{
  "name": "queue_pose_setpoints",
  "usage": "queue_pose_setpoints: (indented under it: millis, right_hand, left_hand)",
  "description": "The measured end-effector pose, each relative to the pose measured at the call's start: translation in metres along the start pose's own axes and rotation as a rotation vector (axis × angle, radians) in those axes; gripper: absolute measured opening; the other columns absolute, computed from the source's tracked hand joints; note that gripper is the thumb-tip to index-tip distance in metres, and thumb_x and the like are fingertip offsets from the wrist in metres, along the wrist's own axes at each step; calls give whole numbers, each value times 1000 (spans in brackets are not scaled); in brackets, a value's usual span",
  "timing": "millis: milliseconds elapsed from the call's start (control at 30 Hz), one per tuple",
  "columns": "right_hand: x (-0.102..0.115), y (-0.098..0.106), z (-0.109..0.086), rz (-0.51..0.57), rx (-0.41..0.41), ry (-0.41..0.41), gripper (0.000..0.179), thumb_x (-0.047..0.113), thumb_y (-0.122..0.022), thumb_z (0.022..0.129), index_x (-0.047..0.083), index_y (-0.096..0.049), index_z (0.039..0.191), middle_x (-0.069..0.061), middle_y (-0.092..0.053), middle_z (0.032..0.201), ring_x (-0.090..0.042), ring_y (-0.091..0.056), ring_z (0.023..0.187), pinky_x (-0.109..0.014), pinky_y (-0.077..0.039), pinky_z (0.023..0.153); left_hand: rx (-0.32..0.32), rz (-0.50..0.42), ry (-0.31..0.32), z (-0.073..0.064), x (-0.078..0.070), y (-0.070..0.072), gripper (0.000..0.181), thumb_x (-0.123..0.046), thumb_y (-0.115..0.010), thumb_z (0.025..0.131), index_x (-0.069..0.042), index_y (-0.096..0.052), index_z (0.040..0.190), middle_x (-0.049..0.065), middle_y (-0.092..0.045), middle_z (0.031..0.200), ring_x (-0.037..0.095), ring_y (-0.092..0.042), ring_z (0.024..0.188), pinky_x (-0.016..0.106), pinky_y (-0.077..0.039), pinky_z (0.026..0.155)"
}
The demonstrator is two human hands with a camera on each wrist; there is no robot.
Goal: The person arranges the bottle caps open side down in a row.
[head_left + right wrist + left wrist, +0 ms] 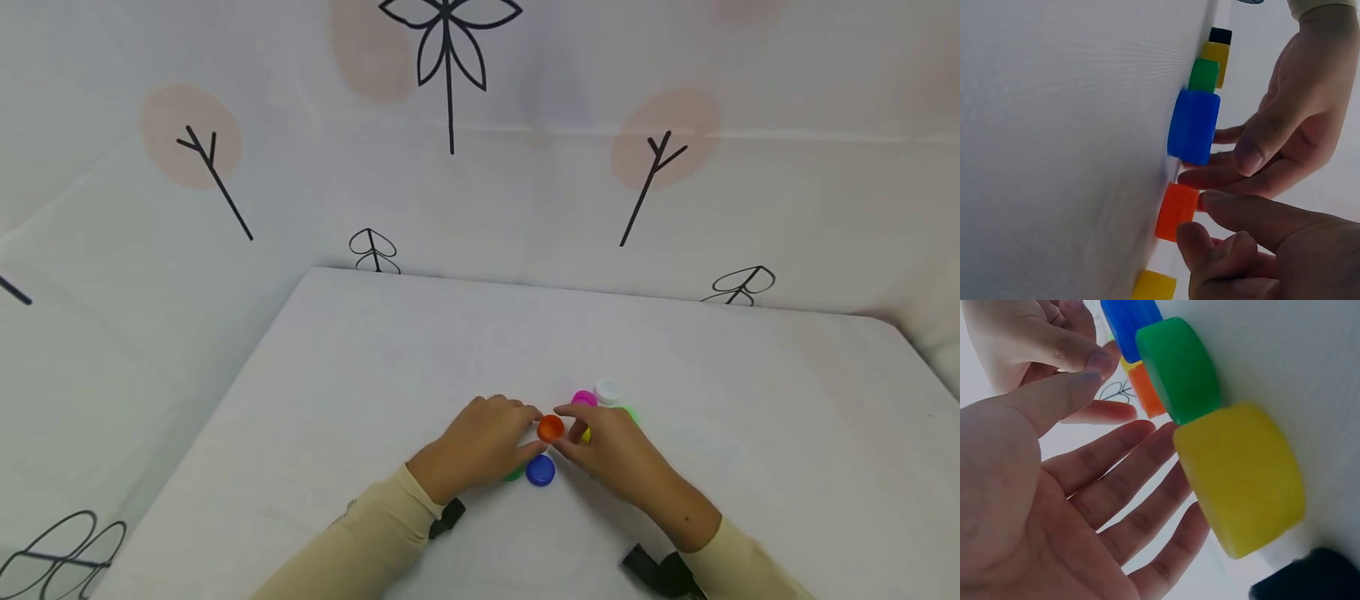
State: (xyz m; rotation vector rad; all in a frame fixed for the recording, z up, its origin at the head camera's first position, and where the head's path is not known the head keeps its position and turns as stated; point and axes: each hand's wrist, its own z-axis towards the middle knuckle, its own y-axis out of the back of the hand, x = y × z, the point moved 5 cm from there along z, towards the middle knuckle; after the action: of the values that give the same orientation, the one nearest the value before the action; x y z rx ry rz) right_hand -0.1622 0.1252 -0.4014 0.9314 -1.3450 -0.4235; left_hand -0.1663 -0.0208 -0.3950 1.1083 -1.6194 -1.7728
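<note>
An orange bottle cap (pixel 551 429) lies on the white tabletop between both hands. My right hand (pixel 611 446) reaches in from the right, its thumb and index finger (pixel 567 410) bent about the cap's edge in a pinch. From the other side my left hand (pixel 483 437) comes close, thumb and fingers spread apart; in the left wrist view its palm faces the camera with nothing held. A blue cap (pixel 540 470) and a partly covered green cap (pixel 513 474) sit just in front. Beside the left fingers is a yellow cap (pixel 1241 481), hidden in the head view.
Beyond the right hand are a pink cap (pixel 584 399), a white cap (pixel 607 391) and a light green cap (pixel 630 412). Another yellow cap (pixel 1154 285) shows under that hand. A white cloth (pixel 525 200) with plant drawings hangs behind the table (pixel 375 333).
</note>
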Motion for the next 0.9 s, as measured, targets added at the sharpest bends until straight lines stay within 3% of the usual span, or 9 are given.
queue_pose_setpoints:
  millis: [267,700,900]
  right_hand:
    - [-3,-3,4,-77,20,-40,37,11,-80,84,6,-70,120,4,-60,66,-8,-53,59,-17,-48,56]
    - [-7,-5,-1,-44,58,-97,36,9,-78,85,4,-67,120,2,-62,67,-10,-53,53,-21,-48,50]
    - [-7,-8,-1,-43,48,-82,32,9,-78,86,5,-68,117,2,-62,67,-10,-53,53,-21,-48,50]
  left_hand:
    - [48,-1,45,3,0,-2,41,-40,-70,93,-16,-69,126,-2,-74,116,17,-65,100,33,-54,86]
    - [23,15,32,-2,-9,-4,41,-42,-69,94,-17,-68,126,-3,-74,114,15,-63,96,31,-52,83]
    - [2,17,13,-5,-9,-5,40,-41,-69,94,-17,-69,126,-5,-74,115,16,-64,101,29,-50,81]
